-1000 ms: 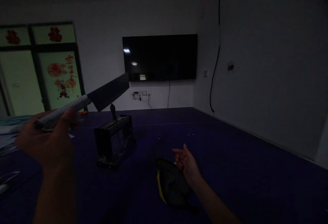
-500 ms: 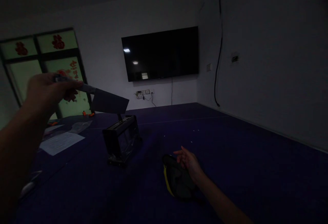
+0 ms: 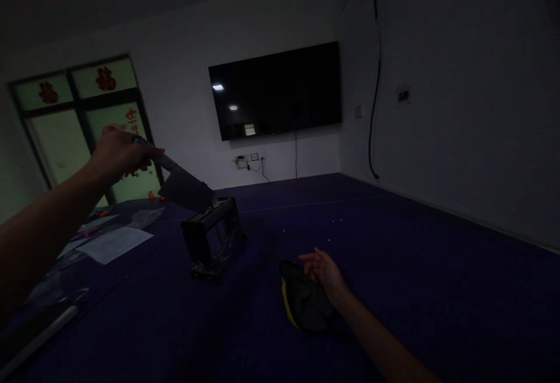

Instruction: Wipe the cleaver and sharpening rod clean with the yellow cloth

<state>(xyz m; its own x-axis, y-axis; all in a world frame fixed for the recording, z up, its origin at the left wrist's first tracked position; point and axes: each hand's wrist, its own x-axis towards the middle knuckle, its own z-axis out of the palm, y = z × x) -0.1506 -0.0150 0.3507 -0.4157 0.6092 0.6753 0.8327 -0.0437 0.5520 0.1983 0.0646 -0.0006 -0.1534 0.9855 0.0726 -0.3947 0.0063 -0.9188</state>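
Note:
My left hand [image 3: 120,152] is closed around the handle of a cleaver [image 3: 186,189]. Its wide blade slants down to the right, with its lower end at the top of a black stand with clear sides [image 3: 213,232]. Whether the blade touches the stand's top or only overlaps it in view, I cannot tell. Low on the right, my right hand [image 3: 322,272] is open, palm turned inward and fingers loosely stretched. It hovers over or rests against a soft dark item with a yellow edge [image 3: 306,307]; its kind is unclear in the dim light.
Printed sheets [image 3: 116,244] and a clear plastic bag [image 3: 146,218] lie left on the dark blue tabletop [image 3: 258,342]. A dark flat object with a pale edge [image 3: 48,330] sits at lower left. Small white bits [image 3: 329,240] are scattered farther back. A television [image 3: 277,94] hangs on the wall.
My left hand has moved right, and the cleaver now tilts more steeply, its blade lower against the stand's top. My right hand stays by the dark item, nearly unchanged. The view has shifted slightly.

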